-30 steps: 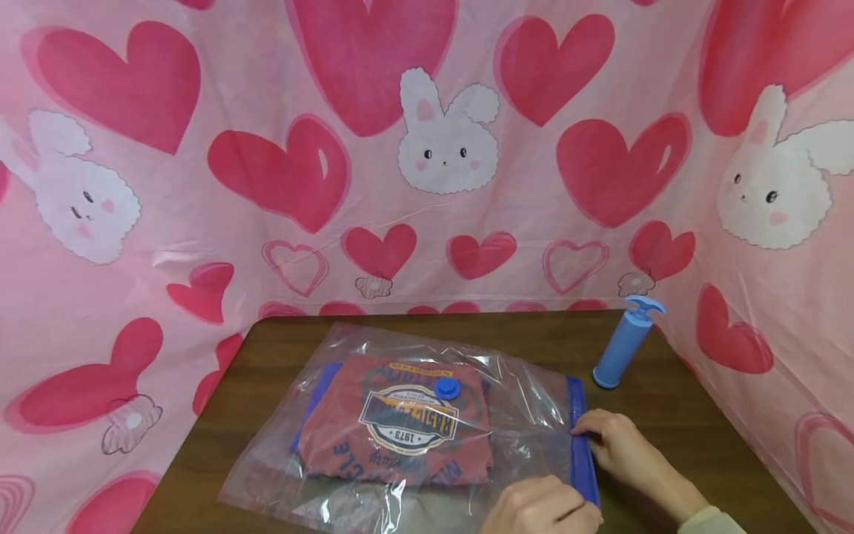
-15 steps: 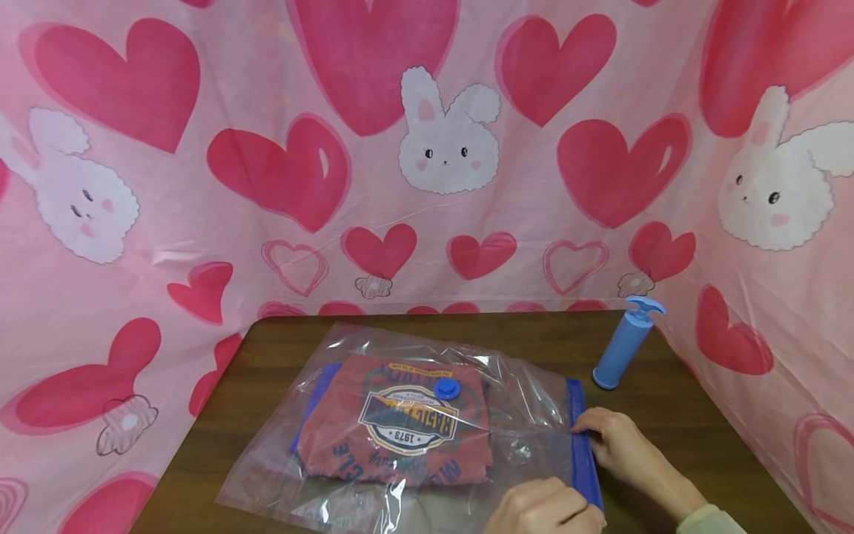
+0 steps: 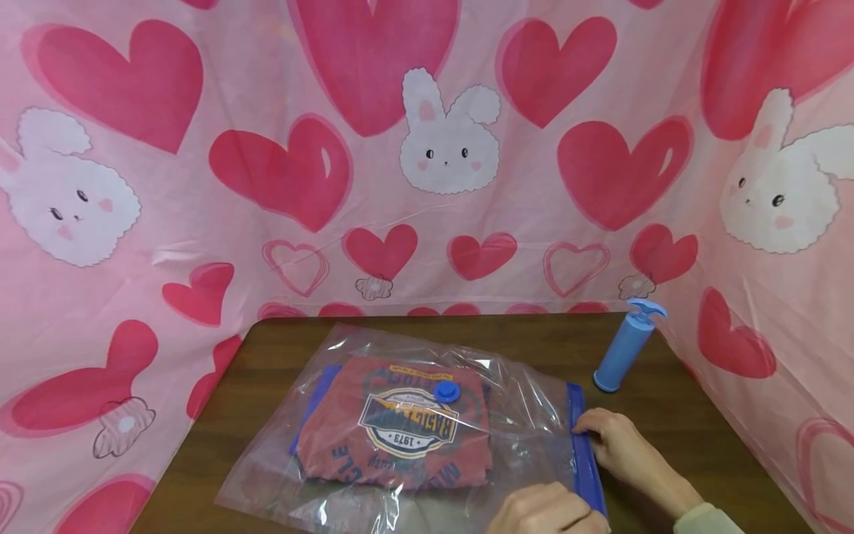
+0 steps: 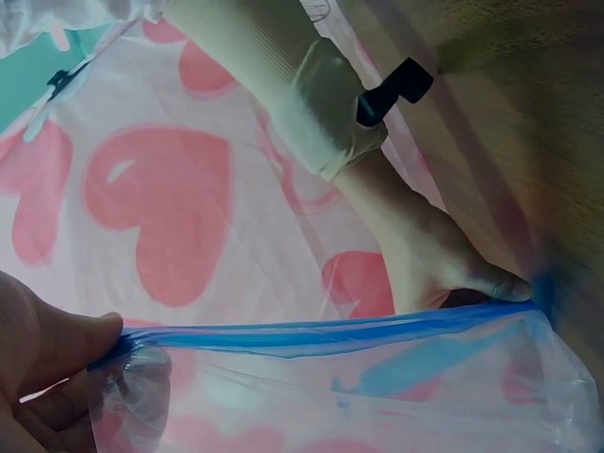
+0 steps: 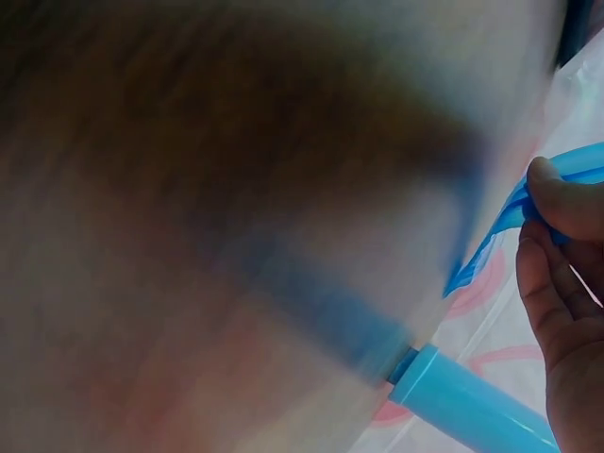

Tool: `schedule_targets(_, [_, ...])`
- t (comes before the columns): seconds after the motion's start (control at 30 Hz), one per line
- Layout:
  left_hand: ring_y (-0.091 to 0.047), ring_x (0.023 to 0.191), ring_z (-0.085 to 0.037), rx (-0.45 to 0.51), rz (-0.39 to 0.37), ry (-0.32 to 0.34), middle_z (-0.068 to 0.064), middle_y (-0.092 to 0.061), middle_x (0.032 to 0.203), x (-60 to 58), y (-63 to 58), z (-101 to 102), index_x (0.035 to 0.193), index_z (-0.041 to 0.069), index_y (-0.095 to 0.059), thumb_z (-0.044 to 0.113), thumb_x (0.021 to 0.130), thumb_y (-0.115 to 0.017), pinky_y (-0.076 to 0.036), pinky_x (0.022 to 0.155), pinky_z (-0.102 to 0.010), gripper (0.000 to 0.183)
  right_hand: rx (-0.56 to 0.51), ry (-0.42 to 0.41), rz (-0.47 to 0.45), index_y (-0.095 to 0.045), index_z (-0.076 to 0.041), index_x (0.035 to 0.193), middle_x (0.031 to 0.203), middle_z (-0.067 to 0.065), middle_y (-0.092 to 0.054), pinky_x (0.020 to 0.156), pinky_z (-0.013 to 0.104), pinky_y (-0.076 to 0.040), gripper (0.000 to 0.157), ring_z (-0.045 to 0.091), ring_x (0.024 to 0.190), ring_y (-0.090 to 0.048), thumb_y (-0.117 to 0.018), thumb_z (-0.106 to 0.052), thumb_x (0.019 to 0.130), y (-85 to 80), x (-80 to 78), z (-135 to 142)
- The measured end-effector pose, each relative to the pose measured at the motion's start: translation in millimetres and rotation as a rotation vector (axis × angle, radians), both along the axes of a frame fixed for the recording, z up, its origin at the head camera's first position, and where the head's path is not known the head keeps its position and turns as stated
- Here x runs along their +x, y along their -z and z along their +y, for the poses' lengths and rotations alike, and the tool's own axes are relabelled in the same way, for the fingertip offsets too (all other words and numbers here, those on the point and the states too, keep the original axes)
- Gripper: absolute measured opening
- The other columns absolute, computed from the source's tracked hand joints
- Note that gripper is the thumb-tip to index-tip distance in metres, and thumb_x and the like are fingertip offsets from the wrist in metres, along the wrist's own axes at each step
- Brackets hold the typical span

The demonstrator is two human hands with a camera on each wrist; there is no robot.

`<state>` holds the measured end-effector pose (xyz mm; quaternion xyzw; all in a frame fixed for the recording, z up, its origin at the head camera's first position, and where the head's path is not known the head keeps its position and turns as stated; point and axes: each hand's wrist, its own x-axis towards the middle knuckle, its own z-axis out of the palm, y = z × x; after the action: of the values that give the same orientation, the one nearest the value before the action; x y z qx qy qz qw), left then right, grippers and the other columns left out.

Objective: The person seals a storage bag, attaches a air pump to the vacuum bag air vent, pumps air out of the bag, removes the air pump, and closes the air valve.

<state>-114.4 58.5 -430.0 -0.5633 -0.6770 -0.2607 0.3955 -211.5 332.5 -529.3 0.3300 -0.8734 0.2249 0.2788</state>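
Observation:
A clear vacuum storage bag [image 3: 534, 437] lies on the table with a folded red printed T-shirt [image 3: 394, 460] inside. Its round blue valve [image 3: 447, 391] sits over the shirt. Along the bag's right end runs a blue zip strip [image 3: 583, 452]. My right hand [image 3: 623, 449] pinches this strip between thumb and fingers, as the right wrist view also shows. At the strip's near end, my left hand [image 3: 550, 510] grips the bag's edge; in the left wrist view its thumb presses on the blue strip [image 4: 311, 337].
A light-blue hand pump [image 3: 623, 348] stands upright near the table's back right corner, beyond my right hand. Something blue and folded [image 3: 320, 397] shows under the shirt's left side. Pink heart-print cloth [image 3: 527, 200] surrounds the wooden table [image 3: 534, 334] at the back and sides.
My left hand has shifted slightly right and down, along with the near end of the blue strip. My right hand keeps its pinch in about the same place.

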Motion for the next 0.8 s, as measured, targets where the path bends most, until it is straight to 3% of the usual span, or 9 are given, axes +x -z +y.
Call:
schedule_targets(0.2, [-0.049, 0.090, 0.007, 0.001, -0.026, -0.022, 0.017, -0.057, 0.092, 3.0, 1.1, -1, 0.096, 0.024, -0.073, 0.019, 0.104, -0.059, -0.033, 0.079, -0.003, 0.017, 0.002, 0.030, -0.005, -0.075, -0.016, 0.085, 0.090, -0.002, -0.073, 0.076, 0.015, -0.051, 0.042, 0.016, 0.084, -0.071, -0.082, 0.015, 0.057, 6.0, 1.8, 2])
schedule_targets(0.37, [-0.053, 0.094, 0.006, 0.000, -0.044, -0.058, 0.016, -0.061, 0.096, 2.8, 4.0, -1, 0.099, 0.024, -0.075, 0.020, 0.104, -0.060, -0.037, 0.083, -0.004, 0.016, -0.039, 0.056, -0.162, -0.075, -0.012, 0.097, 0.099, -0.002, -0.068, 0.064, 0.017, -0.047, 0.047, 0.005, 0.079, -0.060, -0.082, 0.018, 0.061, 0.7, 8.7, 3])
schedule_targets(0.43, [-0.054, 0.093, 0.006, 0.005, -0.055, -0.063, 0.015, -0.062, 0.096, 2.9, 4.9, -1, 0.099, 0.023, -0.074, 0.021, 0.103, -0.061, -0.038, 0.083, -0.004, 0.014, -0.071, 0.091, -0.290, -0.073, -0.008, 0.103, 0.099, -0.001, -0.066, 0.060, 0.020, -0.046, 0.048, 0.002, 0.076, -0.056, -0.079, 0.019, 0.064, -5.9, 13.6, 5])
schedule_targets(0.5, [-0.054, 0.091, 0.006, 0.010, -0.066, -0.071, 0.015, -0.062, 0.095, 3.8, 5.8, 0, 0.098, 0.022, -0.073, 0.021, 0.102, -0.062, -0.039, 0.082, -0.003, 0.012, -0.145, 0.134, -0.486, -0.068, -0.004, 0.109, 0.097, 0.000, -0.063, 0.059, 0.023, -0.046, 0.042, 0.003, 0.074, -0.054, -0.075, 0.016, 0.072, -12.5, 17.0, 8])
schedule_targets(0.6, [-0.052, 0.087, 0.008, 0.019, -0.099, -0.083, 0.015, -0.061, 0.094, 6.5, 6.5, 3, 0.095, 0.022, -0.071, 0.022, 0.101, -0.064, -0.038, 0.079, -0.002, 0.009, -0.358, 0.163, -0.847, -0.058, 0.007, 0.116, 0.089, 0.003, -0.061, 0.059, 0.028, -0.052, 0.027, 0.009, 0.071, -0.058, -0.064, 0.006, 0.090, -20.9, 18.5, 10])
schedule_targets(0.67, [-0.052, 0.087, 0.009, 0.013, -0.125, -0.095, 0.015, -0.061, 0.095, 8.4, 6.4, 4, 0.094, 0.023, -0.070, 0.023, 0.101, -0.065, -0.037, 0.079, -0.001, 0.008, -0.513, 0.169, -1.051, -0.050, 0.014, 0.120, 0.086, 0.005, -0.062, 0.061, 0.030, -0.056, 0.025, 0.012, 0.069, -0.062, -0.056, -0.004, 0.103, -24.0, 17.8, 11])
schedule_targets(0.73, [-0.052, 0.087, 0.009, 0.003, -0.153, -0.105, 0.015, -0.061, 0.097, 10.6, 6.1, 4, 0.094, 0.024, -0.069, 0.024, 0.101, -0.065, -0.036, 0.078, 0.000, 0.008, -0.618, 0.157, -1.171, -0.046, 0.018, 0.121, 0.083, 0.006, -0.064, 0.063, 0.034, -0.059, 0.030, 0.017, 0.069, -0.065, -0.053, -0.008, 0.108, -24.4, 17.0, 10])
schedule_targets(0.8, [-0.054, 0.091, 0.010, -0.015, -0.191, -0.098, 0.015, -0.063, 0.102, 13.4, 5.7, 3, 0.098, 0.023, -0.070, 0.023, 0.104, -0.061, -0.037, 0.081, -0.001, 0.010, -0.678, 0.164, -1.217, -0.049, 0.017, 0.120, 0.082, 0.005, -0.066, 0.064, 0.034, -0.060, 0.030, 0.017, 0.070, -0.066, -0.055, -0.011, 0.108, -23.7, 17.0, 9])
